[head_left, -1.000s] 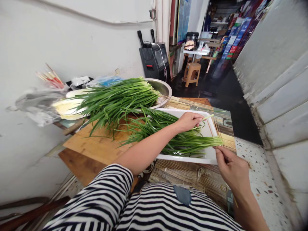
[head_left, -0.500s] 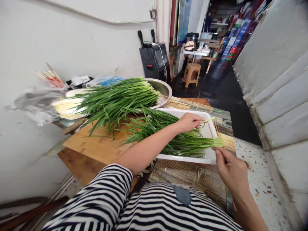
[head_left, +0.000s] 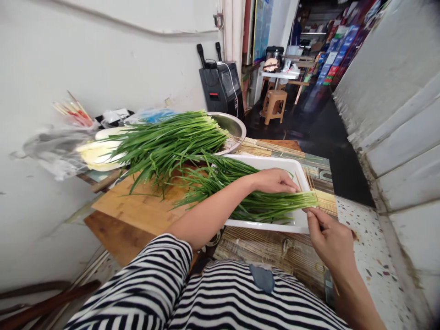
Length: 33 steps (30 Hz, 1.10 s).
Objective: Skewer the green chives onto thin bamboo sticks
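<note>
Over the white tray, left hand pinches garlic chives, apparently threading; right hand grips a likely skewer, and pushing on calls for steady alignment.

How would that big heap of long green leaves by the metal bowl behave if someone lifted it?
The heap would probably flop at the leafy end, since its thin tips droop over the wooden board. The pale stem ends look straighter, so likely stiffer. Strands might slip out, as many splay loosely.
</note>
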### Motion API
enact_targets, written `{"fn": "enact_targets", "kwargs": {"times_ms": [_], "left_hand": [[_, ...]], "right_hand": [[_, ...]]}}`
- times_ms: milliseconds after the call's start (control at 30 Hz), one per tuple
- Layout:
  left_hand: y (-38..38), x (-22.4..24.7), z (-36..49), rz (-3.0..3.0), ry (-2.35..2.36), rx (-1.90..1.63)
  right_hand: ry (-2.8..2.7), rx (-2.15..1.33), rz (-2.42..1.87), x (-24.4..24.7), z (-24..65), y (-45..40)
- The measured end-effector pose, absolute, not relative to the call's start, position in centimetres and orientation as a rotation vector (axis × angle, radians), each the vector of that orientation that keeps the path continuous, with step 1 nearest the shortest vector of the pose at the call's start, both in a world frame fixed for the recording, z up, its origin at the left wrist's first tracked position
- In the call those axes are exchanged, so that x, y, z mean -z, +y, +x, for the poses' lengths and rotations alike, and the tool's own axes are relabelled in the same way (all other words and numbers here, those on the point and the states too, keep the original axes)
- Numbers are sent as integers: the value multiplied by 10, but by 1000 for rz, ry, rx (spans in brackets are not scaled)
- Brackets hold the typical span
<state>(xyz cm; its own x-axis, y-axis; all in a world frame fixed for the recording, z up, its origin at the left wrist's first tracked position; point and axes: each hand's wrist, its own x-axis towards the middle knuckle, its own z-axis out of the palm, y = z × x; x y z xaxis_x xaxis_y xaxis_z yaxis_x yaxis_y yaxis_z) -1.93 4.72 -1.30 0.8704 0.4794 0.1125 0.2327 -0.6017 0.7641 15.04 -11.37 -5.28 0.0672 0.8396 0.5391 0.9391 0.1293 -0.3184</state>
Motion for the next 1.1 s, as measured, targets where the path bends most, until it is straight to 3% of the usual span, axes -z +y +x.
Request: {"fn": "enact_targets", "kwargs": {"times_ms": [100,200,567,833,1100], "left_hand": [[58,23,-21,2339,864,-421],[61,34,-22,2475,1141,-171],[64,52,-6,2616,1258,-30],[58,36,-8,2111,1161,-556],[55,42,-2,1676,1100,-866]], "right_hand": [[-1822,195,-1730,51,152,-114],[-1822,176,-1744,52,153,-115],[-1825,194,-1754,54,154,-115],[-1819,189,-1770,54,154,-114],[-1816,166,-1776,53,154,-115]]}}
